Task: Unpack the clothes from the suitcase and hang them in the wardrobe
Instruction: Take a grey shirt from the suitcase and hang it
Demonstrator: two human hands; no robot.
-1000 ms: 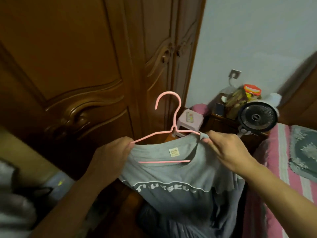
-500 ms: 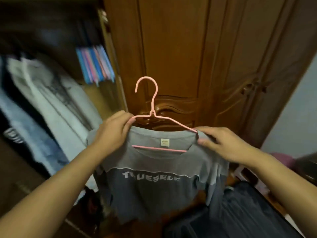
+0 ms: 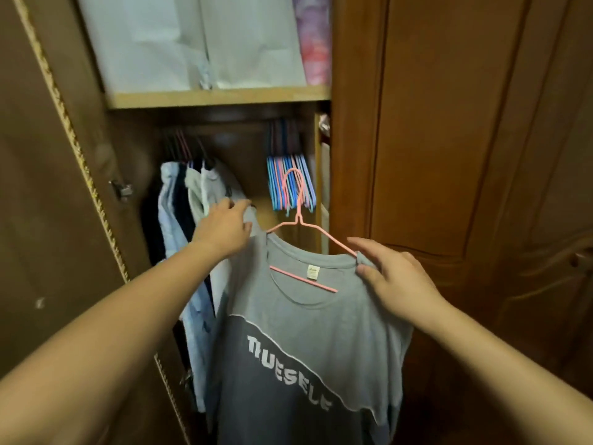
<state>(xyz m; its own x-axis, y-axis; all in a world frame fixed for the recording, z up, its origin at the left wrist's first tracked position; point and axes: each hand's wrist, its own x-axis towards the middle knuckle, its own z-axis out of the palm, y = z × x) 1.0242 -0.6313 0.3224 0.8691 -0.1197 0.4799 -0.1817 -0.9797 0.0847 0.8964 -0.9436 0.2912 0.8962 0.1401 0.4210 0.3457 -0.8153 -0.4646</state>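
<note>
My left hand (image 3: 224, 231) and right hand (image 3: 396, 277) pinched the soft, light grey shirt (image 3: 308, 342) at its shoulders on the thin pink hanger (image 3: 300, 220). It hung before the wardrobe (image 3: 218, 97), at six o'clock below the rail.

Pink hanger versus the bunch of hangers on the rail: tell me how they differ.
The pink hanger carries a grey T-shirt; the bunch hangs bare. The pink hanger is off the rail, held up through the shirt by the left hand and right hand; the bunch is hooked on. The bunch is mostly blue. Both look thin.

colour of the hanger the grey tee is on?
Pink thin wire hanger; head view shows it.
</note>
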